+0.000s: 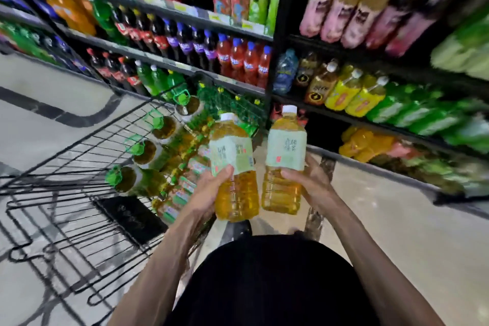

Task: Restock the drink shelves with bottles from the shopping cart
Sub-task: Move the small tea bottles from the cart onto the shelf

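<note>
The left hand grips one amber bottle upright; the right hand grips another, both raised between the shopping cart at left and shelves at right.

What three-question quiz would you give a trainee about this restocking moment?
1. True or false: the left bottle, in the left hand, and the right bottle, in the right hand, both have white caps.
2. Where is the shopping cart from the person? A left, B right, C behind.
3. Fill in: the cart's big bottles have ___ caps.
Key: 1 true; 2 A; 3 green.
</note>
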